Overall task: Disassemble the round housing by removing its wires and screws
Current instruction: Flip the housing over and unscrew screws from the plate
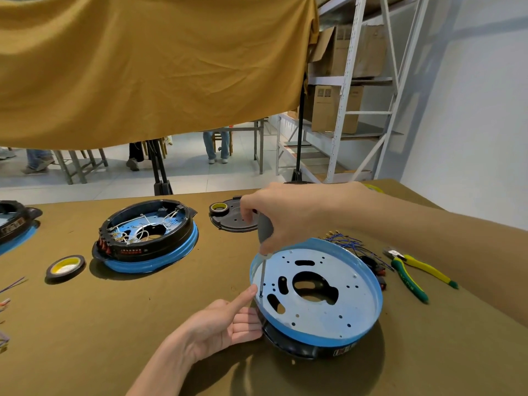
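Our right hand (288, 217) gripped the screwdriver (264, 247) from above, bit upright w/ its tip on the round housing (317, 295) plate near the left rim. Left hand (225, 324) lay palm-up, fingers relaxed, steadying the housing's left edge. Pulled wires (347, 244) & pliers (411, 270) lay just right on the table (114, 324).

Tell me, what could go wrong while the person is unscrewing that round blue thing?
The screwdriver tip sits right beside the left hand's fingertip, so a slip could jab it. The round housing looks tilted, so it might rock under the right hand's push. A loosened screw could drop through the plate's holes.
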Motion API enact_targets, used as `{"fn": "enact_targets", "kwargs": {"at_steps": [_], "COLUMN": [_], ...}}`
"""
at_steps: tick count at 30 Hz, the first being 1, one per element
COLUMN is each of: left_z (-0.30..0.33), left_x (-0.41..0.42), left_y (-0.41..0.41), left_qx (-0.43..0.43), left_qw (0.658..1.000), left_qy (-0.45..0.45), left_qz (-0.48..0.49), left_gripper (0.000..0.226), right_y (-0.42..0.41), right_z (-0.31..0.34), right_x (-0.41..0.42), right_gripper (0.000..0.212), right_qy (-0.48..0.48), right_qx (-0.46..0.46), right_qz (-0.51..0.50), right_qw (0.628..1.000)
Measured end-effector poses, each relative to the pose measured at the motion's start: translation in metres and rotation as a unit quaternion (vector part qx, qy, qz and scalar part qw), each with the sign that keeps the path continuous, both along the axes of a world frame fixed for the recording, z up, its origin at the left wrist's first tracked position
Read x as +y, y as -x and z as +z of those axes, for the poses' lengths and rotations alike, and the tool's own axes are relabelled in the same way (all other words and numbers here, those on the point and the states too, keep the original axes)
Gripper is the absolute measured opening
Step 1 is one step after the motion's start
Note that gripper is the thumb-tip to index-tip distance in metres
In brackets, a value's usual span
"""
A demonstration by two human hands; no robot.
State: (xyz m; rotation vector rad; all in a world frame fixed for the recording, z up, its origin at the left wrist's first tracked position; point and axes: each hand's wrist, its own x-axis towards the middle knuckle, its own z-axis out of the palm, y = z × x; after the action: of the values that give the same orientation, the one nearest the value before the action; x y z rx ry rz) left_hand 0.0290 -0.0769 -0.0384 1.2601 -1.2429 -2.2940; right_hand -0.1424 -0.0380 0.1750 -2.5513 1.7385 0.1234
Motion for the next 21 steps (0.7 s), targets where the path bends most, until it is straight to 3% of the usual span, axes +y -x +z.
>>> {"fn": "enact_targets", "kwargs": {"at_steps": [3, 6, 9, 14, 17, 19, 21], "left_z": [0.001, 0.001, 0.001, 0.000, 0.001, 0.000, -0.001], "left_x": [0.000, 0.000, 0.000, -0.001, -0.002, -0.002, -0.002], "left_y": [0.000, -0.001, -0.001, -0.001, 0.000, 0.000, 0.000], "left_qx": [0.002, 0.003, 0.001, -0.002, -0.002, -0.001, 0.001], "left_qw": [1.000, 1.000, 1.000, 1.000, 1.000, 1.000, 1.000], "left_qy": [0.000, -0.002, -0.003, -0.004, -0.008, -0.012, -0.012], "left_qz": [-0.003, -0.006, -0.004, -0.002, -0.005, -0.003, -0.003], "left_gripper": [0.094, 0.096, 0.096, 0.097, 0.096, 0.094, 0.093], "right_y": [-0.002, 0.000, 0.001, -0.004, -0.003, -0.001, -0.002], "right_z": [-0.007, -0.003, 0.004, -0.007, -0.001, 0.006, 0.006], "right_x": [-0.002, -0.001, 0.002, 0.001, 0.003, 0.005, 0.006], "right_gripper": [0.050, 0.026, 0.036, 0.051, 0.028, 0.036, 0.041], "right_qy": [0.113, 0.049, -0.046, 0.125, 0.062, 0.003, -0.001], "right_qx": [0.118, 0.019, -0.048, 0.114, 0.008, -0.053, -0.042], "right_qz": [-0.038, 0.007, 0.036, -0.032, 0.008, 0.026, 0.018], "right_qw": [0.986, 0.999, 0.997, 0.985, 0.998, 0.998, 0.999]}}
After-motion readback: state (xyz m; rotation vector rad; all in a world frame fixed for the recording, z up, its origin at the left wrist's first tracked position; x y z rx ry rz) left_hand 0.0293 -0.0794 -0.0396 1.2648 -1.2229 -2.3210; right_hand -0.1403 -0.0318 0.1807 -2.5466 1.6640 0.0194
